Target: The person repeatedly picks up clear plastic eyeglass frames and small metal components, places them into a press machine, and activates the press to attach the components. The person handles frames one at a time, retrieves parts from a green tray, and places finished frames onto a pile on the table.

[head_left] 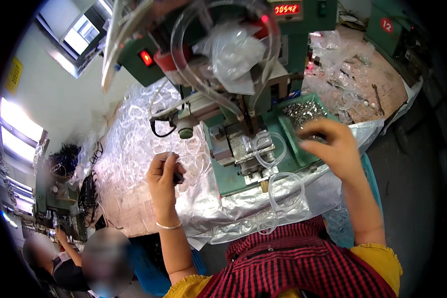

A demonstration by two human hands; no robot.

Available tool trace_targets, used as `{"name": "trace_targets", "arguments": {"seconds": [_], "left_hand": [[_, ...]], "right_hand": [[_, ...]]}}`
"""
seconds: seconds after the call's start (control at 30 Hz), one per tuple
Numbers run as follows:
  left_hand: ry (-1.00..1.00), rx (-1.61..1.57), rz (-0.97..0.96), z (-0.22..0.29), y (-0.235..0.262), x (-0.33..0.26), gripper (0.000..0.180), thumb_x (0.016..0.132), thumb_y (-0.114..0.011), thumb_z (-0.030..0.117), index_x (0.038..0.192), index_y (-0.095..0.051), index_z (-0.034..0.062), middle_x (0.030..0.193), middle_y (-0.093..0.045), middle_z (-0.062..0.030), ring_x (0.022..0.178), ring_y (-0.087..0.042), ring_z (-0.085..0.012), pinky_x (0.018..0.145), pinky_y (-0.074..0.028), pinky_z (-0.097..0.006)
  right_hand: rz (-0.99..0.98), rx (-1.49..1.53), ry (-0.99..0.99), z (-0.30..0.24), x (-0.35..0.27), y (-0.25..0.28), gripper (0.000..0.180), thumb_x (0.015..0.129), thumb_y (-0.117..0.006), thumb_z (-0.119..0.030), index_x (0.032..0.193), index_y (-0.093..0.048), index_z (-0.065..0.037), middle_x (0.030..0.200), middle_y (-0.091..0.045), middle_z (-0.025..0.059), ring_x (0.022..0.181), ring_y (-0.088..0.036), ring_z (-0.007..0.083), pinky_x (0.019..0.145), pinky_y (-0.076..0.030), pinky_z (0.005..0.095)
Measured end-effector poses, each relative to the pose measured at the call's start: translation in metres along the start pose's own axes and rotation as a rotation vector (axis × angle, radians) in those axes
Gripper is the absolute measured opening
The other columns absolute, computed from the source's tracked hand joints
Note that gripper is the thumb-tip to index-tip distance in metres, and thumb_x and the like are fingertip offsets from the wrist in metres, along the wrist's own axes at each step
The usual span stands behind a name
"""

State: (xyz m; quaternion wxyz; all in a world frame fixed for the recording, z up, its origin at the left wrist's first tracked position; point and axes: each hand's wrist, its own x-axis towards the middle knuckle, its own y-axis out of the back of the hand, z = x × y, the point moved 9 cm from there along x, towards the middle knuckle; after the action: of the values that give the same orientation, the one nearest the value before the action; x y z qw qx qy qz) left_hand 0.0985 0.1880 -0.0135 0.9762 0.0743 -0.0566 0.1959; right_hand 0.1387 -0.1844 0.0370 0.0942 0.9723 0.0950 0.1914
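My left hand (163,176) is closed beside a heap of clear plastic tubing (144,124). A small dark thing (179,177) shows at its fingers, too unclear to name. My right hand (336,148) hovers at the near right side of a green tray (297,149) holding small shiny metal pieces (305,113). Its thumb and forefinger are curved, with a gap between them and nothing visible in it. Between my hands stands a green bench press (233,181). A clear tube loop (282,158) lies at its metal fixture (251,154), and joined loops (287,193) hang below.
A silvery sheet (203,213) covers the table's near edge. Bagged parts and scraps (340,84) lie at the far right near another green machine (392,30). A crumpled plastic bag (236,52) hangs on the press. Another person (67,265) sits at the lower left.
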Motion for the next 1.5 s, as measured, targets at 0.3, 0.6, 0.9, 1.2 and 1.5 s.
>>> {"name": "trace_targets", "arguments": {"seconds": [0.3,0.6,0.9,1.2,1.5], "left_hand": [[0.234,-0.52,0.073,-0.085,-0.037,-0.04,0.022,0.101,-0.052,0.024,0.097,-0.059,0.0043,0.069,-0.059,-0.0036,0.054,-0.05,-0.0093,0.05,-0.039,-0.023],[-0.92,-0.281,-0.03,0.145,-0.06,-0.062,0.022,0.102,-0.047,0.014,0.118,-0.05,-0.0011,0.103,-0.061,-0.0152,0.064,-0.055,-0.0126,0.059,-0.047,-0.025],[-0.01,-0.468,-0.649,0.089,-0.129,-0.083,0.026,0.103,-0.046,0.023,0.113,-0.052,-0.0007,0.077,-0.06,-0.0106,0.055,-0.059,-0.0157,0.053,-0.048,-0.025],[0.605,-0.653,-0.734,0.034,-0.19,-0.1,0.043,0.105,-0.038,0.036,0.114,-0.05,-0.0042,0.061,-0.059,-0.0091,0.043,-0.049,-0.0112,0.035,-0.039,-0.021],[0.617,-0.646,-0.621,0.032,-0.188,-0.099,0.037,0.103,-0.042,0.033,0.107,-0.057,0.0004,0.058,-0.057,-0.0091,0.038,-0.044,-0.0112,0.033,-0.033,-0.023]], "right_hand": [[0.04,0.289,-0.075,0.025,0.044,-0.061,0.043,0.071,-0.071,0.001,0.112,-0.056,0.003,0.09,-0.066,0.0073,0.084,-0.063,0.0124,0.076,-0.049,0.0257],[0.046,0.606,-0.105,0.011,0.044,-0.074,0.053,0.073,-0.071,0.006,0.123,-0.052,0.003,0.092,-0.065,0.0059,0.085,-0.062,0.0124,0.076,-0.049,0.0238],[0.015,-0.039,0.133,0.001,0.01,-0.03,0.036,0.079,-0.069,-0.009,0.115,-0.066,-0.004,0.119,-0.065,0.0128,0.109,-0.064,0.0256,0.096,-0.047,0.0355],[0.336,-0.797,0.084,0.081,0.01,0.039,0.019,0.079,-0.07,-0.016,0.094,-0.067,-0.005,0.107,-0.065,0.0151,0.107,-0.058,0.0357,0.087,-0.047,0.0443],[0.289,-0.8,0.171,0.068,0.042,-0.004,0.011,0.081,-0.067,-0.014,0.091,-0.067,-0.007,0.093,-0.063,0.0138,0.09,-0.06,0.0355,0.075,-0.047,0.0461]]}}
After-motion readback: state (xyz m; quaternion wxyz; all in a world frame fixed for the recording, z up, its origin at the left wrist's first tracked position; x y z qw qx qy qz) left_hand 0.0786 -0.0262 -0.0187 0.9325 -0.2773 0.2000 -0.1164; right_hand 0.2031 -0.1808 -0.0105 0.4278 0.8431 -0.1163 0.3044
